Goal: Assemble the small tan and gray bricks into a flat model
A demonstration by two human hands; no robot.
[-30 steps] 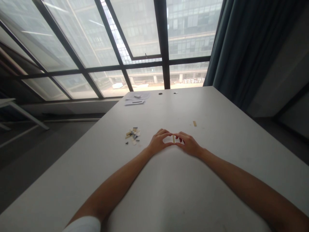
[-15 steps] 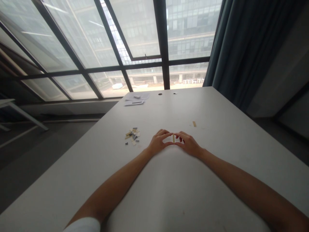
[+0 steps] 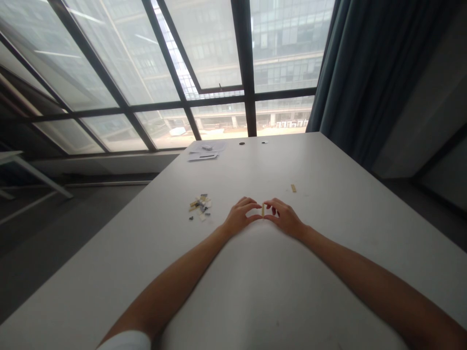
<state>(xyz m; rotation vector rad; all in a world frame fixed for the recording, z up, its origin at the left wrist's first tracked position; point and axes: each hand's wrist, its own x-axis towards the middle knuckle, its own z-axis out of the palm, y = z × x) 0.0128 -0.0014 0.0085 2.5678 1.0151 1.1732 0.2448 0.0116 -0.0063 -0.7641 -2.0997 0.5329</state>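
Note:
A thin tan strip-shaped piece (image 3: 262,210) stands between my two hands, its long side pointing away from me. My left hand (image 3: 242,214) grips it from the left with thumb and fingertips. From the other side, my right hand (image 3: 281,215) pinches the same piece, its remaining fingers curled. A small pile of tan, grey and white pieces (image 3: 200,206) lies to the left of my left hand. Another flat tan piece (image 3: 294,188) rests on the table beyond my right hand.
The white table (image 3: 262,282) extends toward the windows. Papers (image 3: 204,150) with small items on them lie at its far left corner. Two small round dark spots, one a hole (image 3: 242,143), are near the far edge. A blue curtain (image 3: 350,82) hangs at the right.
Both hands stay in place around the tan piece. The left fingertips have shifted slightly at its far end; the pile and the other piece have not moved.

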